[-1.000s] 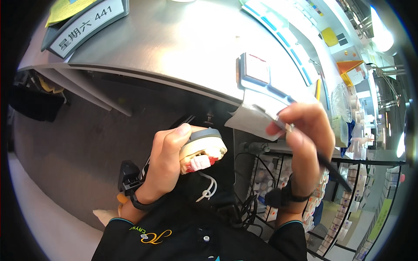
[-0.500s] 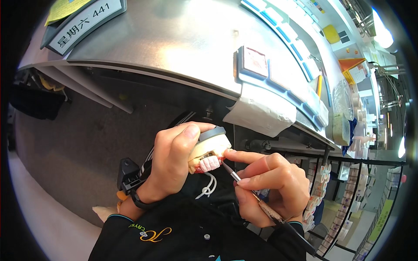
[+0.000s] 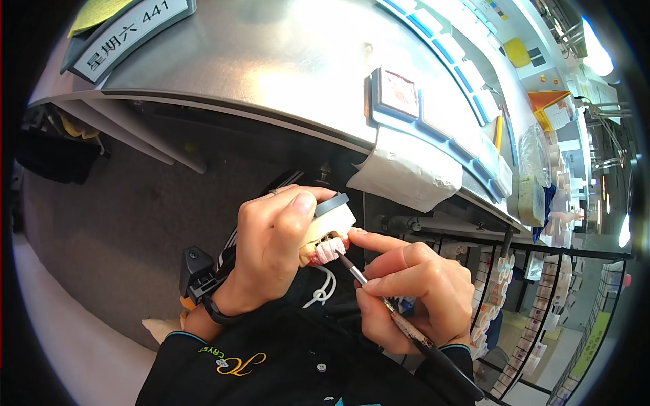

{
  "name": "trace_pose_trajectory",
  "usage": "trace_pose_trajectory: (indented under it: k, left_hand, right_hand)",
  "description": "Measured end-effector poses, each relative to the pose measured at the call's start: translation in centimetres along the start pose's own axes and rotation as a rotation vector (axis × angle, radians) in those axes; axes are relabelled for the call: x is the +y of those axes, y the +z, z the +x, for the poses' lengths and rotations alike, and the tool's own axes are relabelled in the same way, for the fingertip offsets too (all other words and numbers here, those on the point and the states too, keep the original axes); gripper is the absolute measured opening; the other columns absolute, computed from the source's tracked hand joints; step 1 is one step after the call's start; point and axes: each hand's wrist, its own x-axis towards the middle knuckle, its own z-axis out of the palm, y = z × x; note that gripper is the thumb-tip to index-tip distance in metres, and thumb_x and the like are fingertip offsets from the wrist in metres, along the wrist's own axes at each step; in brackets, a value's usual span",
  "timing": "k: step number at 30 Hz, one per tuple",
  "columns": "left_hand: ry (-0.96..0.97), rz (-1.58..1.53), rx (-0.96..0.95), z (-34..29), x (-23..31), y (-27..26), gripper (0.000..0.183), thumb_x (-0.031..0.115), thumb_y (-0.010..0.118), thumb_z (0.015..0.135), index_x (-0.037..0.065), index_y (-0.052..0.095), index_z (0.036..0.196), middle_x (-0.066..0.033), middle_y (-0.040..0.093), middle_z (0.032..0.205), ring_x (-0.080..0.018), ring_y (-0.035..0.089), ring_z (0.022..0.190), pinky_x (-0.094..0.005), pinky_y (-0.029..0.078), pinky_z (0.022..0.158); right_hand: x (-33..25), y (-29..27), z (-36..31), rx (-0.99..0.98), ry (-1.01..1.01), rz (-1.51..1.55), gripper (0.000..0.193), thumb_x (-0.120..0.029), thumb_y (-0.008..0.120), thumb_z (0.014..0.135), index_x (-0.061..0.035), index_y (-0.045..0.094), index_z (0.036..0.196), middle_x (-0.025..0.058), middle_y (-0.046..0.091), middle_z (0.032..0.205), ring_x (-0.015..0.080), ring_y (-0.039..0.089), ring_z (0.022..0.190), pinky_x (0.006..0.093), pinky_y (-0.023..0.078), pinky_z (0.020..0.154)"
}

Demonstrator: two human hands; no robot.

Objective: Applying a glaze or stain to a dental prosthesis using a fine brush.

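My left hand is closed round a dental model, a cream plaster cast on a dark grey base. White teeth with red at the gum line face toward my right side. My right hand pinches a fine-tipped brush with a metal ferrule and a dark, speckled handle. The brush tip meets or nearly meets the white teeth; which of the two I cannot tell. My right index fingertip rests against the edge of the cast.
Ahead is a metal worktop with a blue-edged tray and a white cloth hanging over its edge. A long blue-and-white case lies behind. Wire racks hold small containers at right. A white drawstring hangs below the model.
The model has turned slightly in my left hand, exposing more of the cast. The brush tip has shifted a little left onto or near the teeth, and my right hand moved slightly left with it.
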Motion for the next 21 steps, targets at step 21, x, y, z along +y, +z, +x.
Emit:
trace_pose_trajectory:
  k: [21]
  left_hand:
    - [-0.165, -0.132, -0.043, -0.4, 1.5, -0.3, 0.052, 0.030, 0.031, 0.094, -0.012, 0.062, 0.096, -0.0161, 0.067, 0.081, -0.0163, 0.063, 0.072, -0.0251, 0.049, 0.069]
  right_hand:
    - [5.4, -3.6, 3.6, 0.423, -0.010, -0.296, 0.012, -0.002, 0.072, 0.076, -0.0013, 0.063, 0.084, 0.0058, 0.065, 0.077, 0.0106, 0.058, 0.069, 0.0227, 0.044, 0.062]
